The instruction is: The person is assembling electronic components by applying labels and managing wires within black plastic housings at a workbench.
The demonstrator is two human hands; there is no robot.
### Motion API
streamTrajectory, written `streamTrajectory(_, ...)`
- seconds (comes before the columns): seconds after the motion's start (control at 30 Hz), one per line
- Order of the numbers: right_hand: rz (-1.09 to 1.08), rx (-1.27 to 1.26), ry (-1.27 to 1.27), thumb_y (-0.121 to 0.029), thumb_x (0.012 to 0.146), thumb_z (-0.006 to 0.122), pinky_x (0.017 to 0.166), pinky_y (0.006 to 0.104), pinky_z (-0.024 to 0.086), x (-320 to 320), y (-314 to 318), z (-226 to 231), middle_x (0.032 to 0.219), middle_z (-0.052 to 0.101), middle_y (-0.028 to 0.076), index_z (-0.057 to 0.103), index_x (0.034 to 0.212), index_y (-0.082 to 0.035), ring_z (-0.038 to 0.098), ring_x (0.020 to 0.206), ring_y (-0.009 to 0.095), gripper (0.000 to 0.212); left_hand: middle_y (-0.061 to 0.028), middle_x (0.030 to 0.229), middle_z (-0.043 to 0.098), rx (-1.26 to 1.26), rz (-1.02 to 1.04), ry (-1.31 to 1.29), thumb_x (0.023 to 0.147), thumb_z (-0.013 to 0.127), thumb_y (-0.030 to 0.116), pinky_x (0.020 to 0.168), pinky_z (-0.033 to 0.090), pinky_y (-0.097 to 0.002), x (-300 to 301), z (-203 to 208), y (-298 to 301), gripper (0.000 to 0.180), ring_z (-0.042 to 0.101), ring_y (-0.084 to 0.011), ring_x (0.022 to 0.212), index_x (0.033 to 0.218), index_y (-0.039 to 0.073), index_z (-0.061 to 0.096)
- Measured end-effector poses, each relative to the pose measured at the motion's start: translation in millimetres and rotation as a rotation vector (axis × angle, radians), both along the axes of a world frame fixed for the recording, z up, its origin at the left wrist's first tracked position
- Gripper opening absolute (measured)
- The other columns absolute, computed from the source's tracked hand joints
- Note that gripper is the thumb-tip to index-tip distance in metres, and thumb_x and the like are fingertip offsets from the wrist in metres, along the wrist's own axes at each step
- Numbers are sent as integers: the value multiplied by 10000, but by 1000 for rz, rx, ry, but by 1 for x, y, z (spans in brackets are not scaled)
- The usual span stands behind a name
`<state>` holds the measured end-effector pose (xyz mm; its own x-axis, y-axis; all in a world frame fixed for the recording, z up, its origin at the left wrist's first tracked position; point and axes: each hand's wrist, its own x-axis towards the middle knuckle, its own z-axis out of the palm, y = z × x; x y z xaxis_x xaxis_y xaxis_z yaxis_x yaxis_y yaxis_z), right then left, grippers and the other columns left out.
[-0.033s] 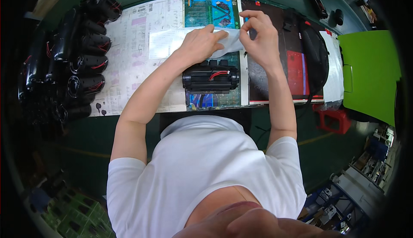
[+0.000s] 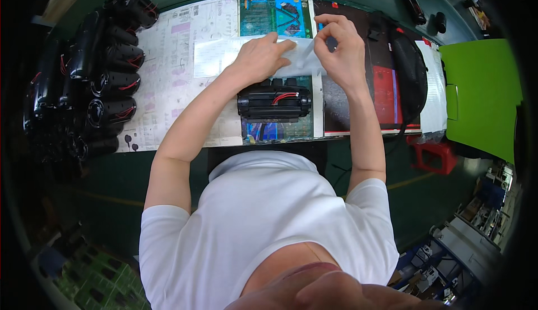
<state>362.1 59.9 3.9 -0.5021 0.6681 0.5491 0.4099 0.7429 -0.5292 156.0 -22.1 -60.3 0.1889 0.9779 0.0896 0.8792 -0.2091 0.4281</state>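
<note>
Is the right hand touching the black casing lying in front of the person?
Apart: the head view shows a white strip between the right hand and the black casing.

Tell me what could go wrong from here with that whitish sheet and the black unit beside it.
The whitish sheet could crease or tear: the right hand pinches its raised end while the left hand presses it down.
The red wires lie exposed on the black unit, close to both hands, so a finger might snag them.
The black cylinders crowd together at left; a bump might shift one.
</note>
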Motion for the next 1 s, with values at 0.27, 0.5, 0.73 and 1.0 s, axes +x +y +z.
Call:
streamTrajectory(0.27, -106, -292, 270, -52, 903, 758, 928, 370, 565, -4, -23, -5, 1176, 791, 109, 756, 917, -18, 732, 1066, 234, 37, -12, 985, 665, -332, 79, -895, 956, 845, 232, 832, 539, -288, -32, 4, -28, 404, 620, -109, 886, 1244, 5, 675)
streamTrajectory(0.5, -10, -437, 393, -47, 939, 768, 1019, 343, 528, -9, -45, -14, 1183, 791, 121, 776, 980, -5, 722, 1102, 197, 59, 15, 942, 673, -264, 284, -1125, 984, 827, 179, 799, 481, -232, -29, 4, -43, 183, 589, -62, 865, 1019, 45, 709)
streamTrajectory(0.73, 33, -707, 528, -35, 957, 768, 1002, 324, 537, -1, -58, -41, 1151, 793, 107, 797, 972, 10, 721, 1072, 170, 56, -17, 855, 706, -240, 386, -996, 960, 828, 193, 766, 504, -260, -29, 6, -54, 194, 607, -82, 810, 982, 12, 762)
streamTrajectory(1.0, 45, -523, 329, 40, 861, 807, 874, 318, 562, 19, -108, -49, 1017, 790, 96, 749, 880, 3, 746, 964, 202, 72, -60, 947, 674, -169, 318, -682, 923, 785, 71, 830, 530, -321, -21, 47, -117, 130, 623, -150, 874, 910, 17, 667)
